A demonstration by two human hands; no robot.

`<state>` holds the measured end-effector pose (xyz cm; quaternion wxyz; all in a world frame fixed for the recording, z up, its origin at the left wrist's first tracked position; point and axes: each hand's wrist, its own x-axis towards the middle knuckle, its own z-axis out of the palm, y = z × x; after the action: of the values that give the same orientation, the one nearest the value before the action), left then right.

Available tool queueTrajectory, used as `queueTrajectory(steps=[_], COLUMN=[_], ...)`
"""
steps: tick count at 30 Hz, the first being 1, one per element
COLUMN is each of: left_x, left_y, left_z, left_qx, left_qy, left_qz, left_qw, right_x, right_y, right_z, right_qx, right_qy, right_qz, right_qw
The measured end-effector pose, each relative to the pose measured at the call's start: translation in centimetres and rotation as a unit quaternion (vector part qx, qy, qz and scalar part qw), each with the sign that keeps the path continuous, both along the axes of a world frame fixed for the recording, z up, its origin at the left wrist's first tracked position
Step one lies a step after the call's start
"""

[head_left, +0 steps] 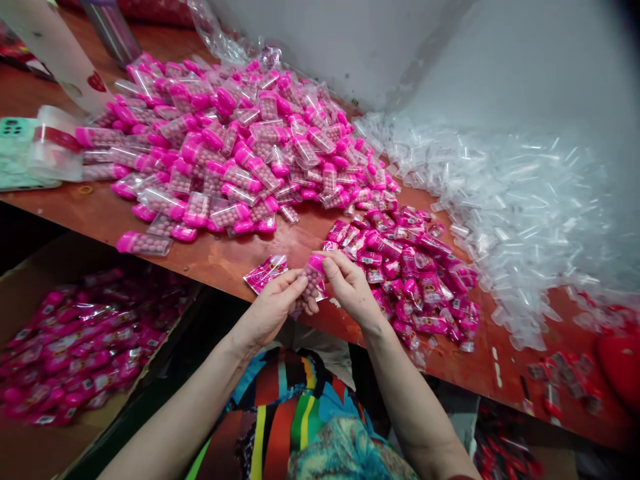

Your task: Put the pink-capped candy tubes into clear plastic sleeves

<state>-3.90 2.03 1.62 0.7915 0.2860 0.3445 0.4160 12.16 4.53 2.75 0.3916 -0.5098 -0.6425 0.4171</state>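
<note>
Close to the table's front edge, my left hand (280, 297) pinches the lower part of a clear candy container (313, 277) filled with pink balls. My right hand (347, 283) has its thumb and fingers closed on the container's pink cap, from the right. A flat pink wrapper (267, 272) lies on the table beside and partly behind my left hand. Just right of my right hand is a pile of pink wrapped packs (420, 273). Behind both hands spreads a large heap of pink-capped containers (235, 147).
Clear empty tubes (520, 213) are heaped at the right. A box of pink packs (75, 347) stands below the table at the left. A phone (20, 157), a tape roll (56, 143) and a metal tumbler (113, 30) are at the back left. Red-capped tubes (570, 380) lie front right.
</note>
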Motion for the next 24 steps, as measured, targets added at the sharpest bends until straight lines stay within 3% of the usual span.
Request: queueTrajectory(steps=[5,8,12,20,24], left_x=[1.2,1.7,2.1,1.9,2.0], left_y=[-0.6,-1.0,-1.3,-1.2,-0.9], left_z=[0.2,0.2,0.2,0.5,0.4], left_qx=[-0.001,0.004,0.006,0.028,0.034], left_qy=[0.009,0.016,0.035,0.054,0.056], left_qz=[0.045,0.072,0.090,0.056,0.044], left_qw=[0.999,0.997,0.995,0.997,0.997], right_x=[-1.3,-1.8,-1.4,0.1,0.3], right_y=[-1.1,-1.7,-1.8,-1.8,-2.2], right_z=[-0.3,-0.2,0.1,0.7,1.1], right_qx=[-0.021,0.039,0.108,0.120,0.125], right_qy=[0.022,-0.023,-0.097,-0.139,-0.187], right_qz=[-0.072,-0.092,-0.047,0.015,0.015], right_qw=[0.997,0.995,0.988,0.983,0.974])
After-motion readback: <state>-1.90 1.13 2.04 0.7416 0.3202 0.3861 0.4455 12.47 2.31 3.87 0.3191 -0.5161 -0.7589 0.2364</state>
